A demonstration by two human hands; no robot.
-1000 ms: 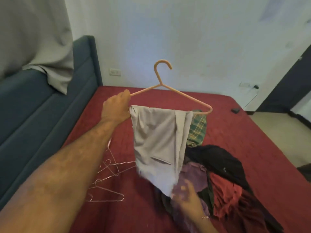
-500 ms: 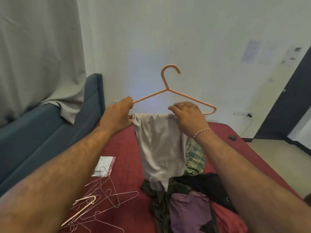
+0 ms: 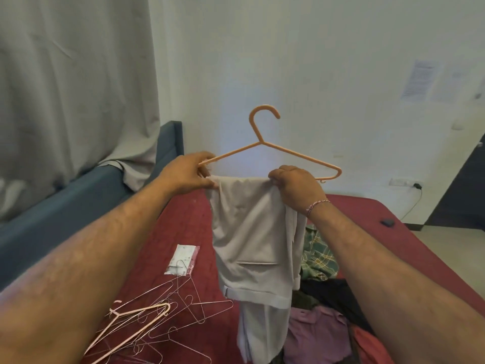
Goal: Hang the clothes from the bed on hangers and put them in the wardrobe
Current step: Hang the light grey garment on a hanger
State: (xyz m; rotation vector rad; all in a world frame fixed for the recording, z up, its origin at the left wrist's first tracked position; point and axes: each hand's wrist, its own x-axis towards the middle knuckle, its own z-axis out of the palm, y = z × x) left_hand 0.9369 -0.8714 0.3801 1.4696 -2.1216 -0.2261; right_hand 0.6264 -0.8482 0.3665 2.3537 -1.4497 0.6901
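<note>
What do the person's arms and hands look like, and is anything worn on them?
Both forearms are bare and hairy, with no sleeves in view. The left hand wears nothing visible. The right hand has a thin red-and-white thread bracelet at the wrist. No rings or watch show.

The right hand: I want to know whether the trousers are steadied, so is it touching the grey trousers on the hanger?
Touching. In the head view the right hand curls its fingers over the top fold of the grey trousers at the orange hanger.
</note>
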